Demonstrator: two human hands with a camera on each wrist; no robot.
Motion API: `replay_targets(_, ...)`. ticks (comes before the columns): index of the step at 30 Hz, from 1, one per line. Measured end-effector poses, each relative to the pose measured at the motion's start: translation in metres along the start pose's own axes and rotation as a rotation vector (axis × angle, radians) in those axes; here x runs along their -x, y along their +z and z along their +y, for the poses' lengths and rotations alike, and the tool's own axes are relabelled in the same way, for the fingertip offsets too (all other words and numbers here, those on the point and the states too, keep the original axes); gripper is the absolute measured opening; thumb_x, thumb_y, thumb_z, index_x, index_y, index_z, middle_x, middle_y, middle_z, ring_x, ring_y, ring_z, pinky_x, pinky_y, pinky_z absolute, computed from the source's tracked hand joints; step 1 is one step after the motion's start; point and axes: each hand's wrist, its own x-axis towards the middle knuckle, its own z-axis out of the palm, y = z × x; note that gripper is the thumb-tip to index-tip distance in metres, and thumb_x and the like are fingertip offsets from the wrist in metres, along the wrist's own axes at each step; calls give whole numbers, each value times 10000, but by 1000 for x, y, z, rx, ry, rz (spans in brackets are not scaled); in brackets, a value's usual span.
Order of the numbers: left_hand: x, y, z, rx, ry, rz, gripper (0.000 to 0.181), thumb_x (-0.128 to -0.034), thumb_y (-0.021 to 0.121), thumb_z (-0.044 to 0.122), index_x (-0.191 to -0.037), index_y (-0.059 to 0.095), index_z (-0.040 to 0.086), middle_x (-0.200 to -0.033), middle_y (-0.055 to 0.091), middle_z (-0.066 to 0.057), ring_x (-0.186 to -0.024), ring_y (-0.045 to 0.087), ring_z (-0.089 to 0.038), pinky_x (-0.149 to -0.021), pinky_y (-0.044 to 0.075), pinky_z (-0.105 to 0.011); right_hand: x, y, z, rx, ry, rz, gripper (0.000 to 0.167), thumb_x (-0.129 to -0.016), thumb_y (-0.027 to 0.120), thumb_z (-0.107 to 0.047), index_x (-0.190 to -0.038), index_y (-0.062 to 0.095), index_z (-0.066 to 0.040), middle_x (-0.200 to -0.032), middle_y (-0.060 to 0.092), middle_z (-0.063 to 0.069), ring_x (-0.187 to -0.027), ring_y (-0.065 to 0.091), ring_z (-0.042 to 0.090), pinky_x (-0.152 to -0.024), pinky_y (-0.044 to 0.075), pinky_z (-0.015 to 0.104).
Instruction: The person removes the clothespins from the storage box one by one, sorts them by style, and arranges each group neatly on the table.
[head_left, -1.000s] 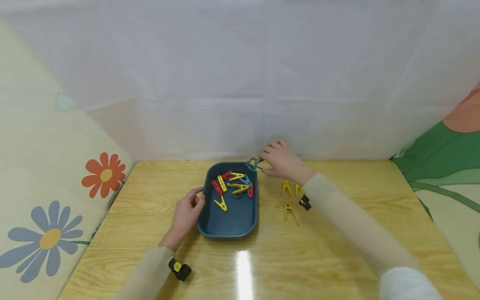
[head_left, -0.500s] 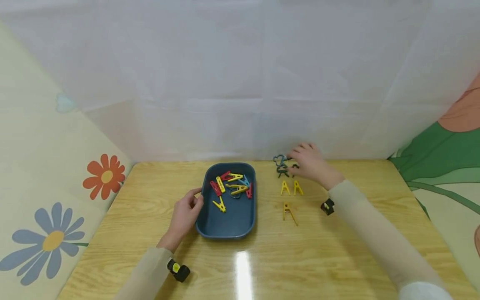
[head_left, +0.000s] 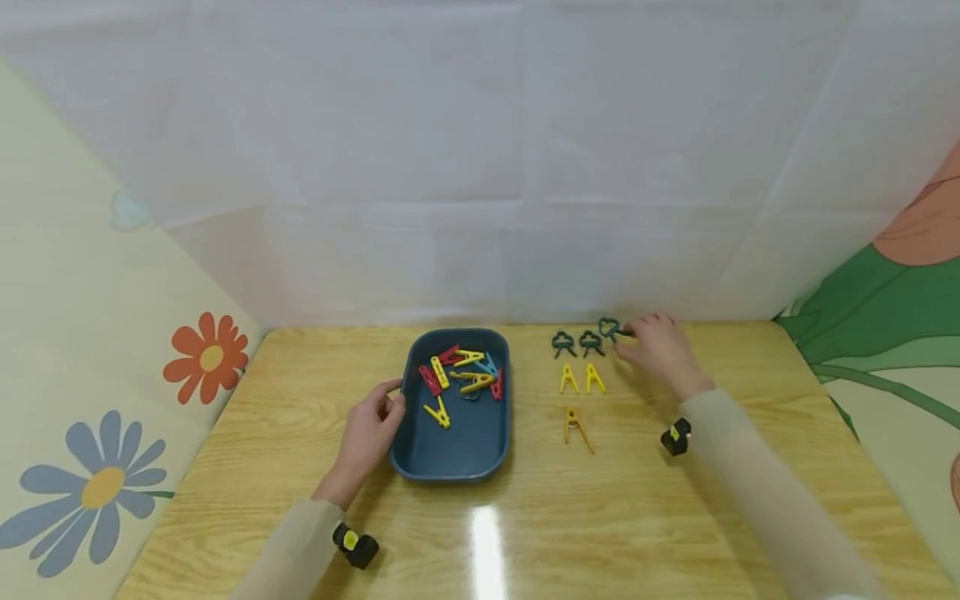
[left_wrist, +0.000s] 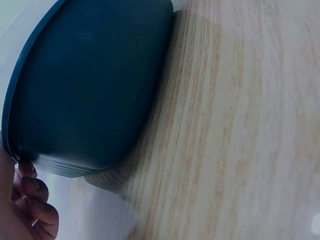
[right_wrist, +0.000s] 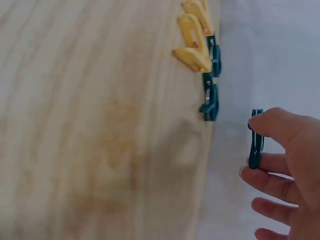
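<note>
Between thumb and fingers of my right hand (head_left: pixel 660 350) is a dark green clip (right_wrist: pixel 256 142) with a cloud-like outline, held above the table near its back edge. Two matching green clips (head_left: pixel 563 342) lie just left of it in a row. Below them sit two small yellow clips (head_left: pixel 569 379), and nearer me a larger orange-yellow clothespin (head_left: pixel 573 425). My left hand (head_left: pixel 369 429) grips the left rim of a dark blue tray (head_left: pixel 450 462), fingers curled against its outer wall (left_wrist: pixel 65 167). Red, yellow, blue and green clips (head_left: pixel 472 382) lie loose in the tray.
The wooden table (head_left: pixel 285 417) ends at a white sheet (head_left: pixel 480 250) hanging along its back edge. Flower-patterned walls (head_left: pixel 105 333) stand on both sides. A black camera (head_left: pixel 677 437) is strapped at the right wrist, another camera (head_left: pixel 356 546) at the left.
The right hand has carried the green clip from above the tray's far right corner rightward, past the two green clips on the table. My left hand has stayed at the tray.
</note>
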Motion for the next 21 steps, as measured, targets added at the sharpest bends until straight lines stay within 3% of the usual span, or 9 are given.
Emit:
replay_targets(6,0,2,-3,2,-2,4,330,-1032,603,116,-1329,653,-21,-750,563,-51,-645,493,-170,-581,395,-241,6,18,8,-36,83,30,420,-993,661,-327,-1199,697,37,-1219,685,246,-1194,540,471,-1042,354,646)
replay_targets(13,-1,3,-4,10,10,13,329,-1030,607,117,-1319,653,-33,-739,560,-43,-632,487,-158,-573,393,-242,8,33,10,-62,179,29,486,-983,640,-346,-1245,674,62,-1245,674,279,-1190,533,501,-1038,340,648)
replay_targets(21,-1,2,-4,17,-3,5,330,-1036,599,121,-1330,650,-20,-752,565,-45,-648,493,-161,-584,399,-242,7,39,6,-66,220,33,520,-987,621,-350,-1270,655,85,-1268,643,311,-1199,507,511,-1039,327,661)
